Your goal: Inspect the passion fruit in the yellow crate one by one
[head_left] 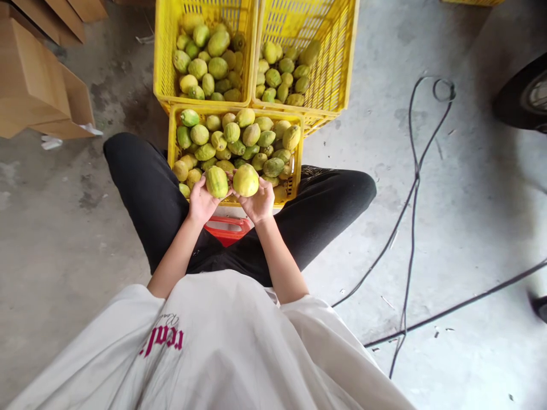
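Fruit is in both of your hands now, one piece in each, held just above the near edge of the closest yellow crate. Your left hand is cupped under a green-yellow fruit, the fingers curled around its lower half. Your right hand grips a more yellow fruit in the same way, palm up, fingers wrapped on it. The two fruits are almost touching each other, between your thumbs.

I judge that you are at the step of looking over and comparing the two pieces, after taking them from the heap just beyond your fingers. The next move probably calls for a decision on each piece by colour, and then a reach forward: two other crates stand further beyond your hands, also with fruit inside.

The left fruit is oval. Its long axis runs roughly away from you, with a small lean to the right, and the far end points to the heap. The right fruit looks rounder from here, its long axis lies more sideways; which end is the stem, I cannot tell.

Beside your right hand, well apart, black cables lie on the floor.
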Available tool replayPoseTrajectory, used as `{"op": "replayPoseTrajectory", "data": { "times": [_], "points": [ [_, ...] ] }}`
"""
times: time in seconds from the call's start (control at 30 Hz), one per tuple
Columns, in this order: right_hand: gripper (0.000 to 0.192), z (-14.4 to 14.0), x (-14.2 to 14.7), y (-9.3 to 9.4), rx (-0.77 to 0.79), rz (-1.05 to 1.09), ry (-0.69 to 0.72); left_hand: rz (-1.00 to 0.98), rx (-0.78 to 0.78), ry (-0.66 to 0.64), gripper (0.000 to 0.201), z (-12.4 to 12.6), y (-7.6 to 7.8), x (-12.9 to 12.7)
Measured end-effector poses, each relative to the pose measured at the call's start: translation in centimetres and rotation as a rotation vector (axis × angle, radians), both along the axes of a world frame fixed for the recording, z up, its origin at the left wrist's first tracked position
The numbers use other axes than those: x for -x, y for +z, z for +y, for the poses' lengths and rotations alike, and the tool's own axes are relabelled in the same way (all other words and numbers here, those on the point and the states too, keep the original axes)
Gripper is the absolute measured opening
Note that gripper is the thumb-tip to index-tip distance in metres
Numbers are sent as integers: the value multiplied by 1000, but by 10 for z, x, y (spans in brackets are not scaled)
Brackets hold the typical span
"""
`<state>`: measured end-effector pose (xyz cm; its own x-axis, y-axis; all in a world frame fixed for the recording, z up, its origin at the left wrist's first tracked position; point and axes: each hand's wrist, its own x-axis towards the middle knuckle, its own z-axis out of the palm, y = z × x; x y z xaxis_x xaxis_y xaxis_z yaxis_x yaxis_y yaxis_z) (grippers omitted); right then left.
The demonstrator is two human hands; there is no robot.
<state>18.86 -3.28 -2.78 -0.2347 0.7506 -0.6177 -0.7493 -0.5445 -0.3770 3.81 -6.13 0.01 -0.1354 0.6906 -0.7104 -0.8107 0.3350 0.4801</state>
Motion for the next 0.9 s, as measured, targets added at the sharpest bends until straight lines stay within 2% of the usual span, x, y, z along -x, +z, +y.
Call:
{"op": "replayPoseTrajectory", "data": {
  "times": [0.33,0.57,0.7,0.77,0.9],
  "points": [
    [45,-6,1,-2,-91,-73,79,10,-48,-108,53,-4,3,-2],
    [40,-5,0,-3,-21,-188,23,-17,-22,-81,53,-3,-1,0],
    [25,-1,0,-3,29,-100,-70,-27,-30,-9,57,-1,-4,-1],
    [25,0,0,-2,45,-63,-93,-11,-2,9,53,1,-6,-1],
    [27,-1,1,-3,37,-123,-25,22,74,-2,46,1,-9,-1]
  ]
}}
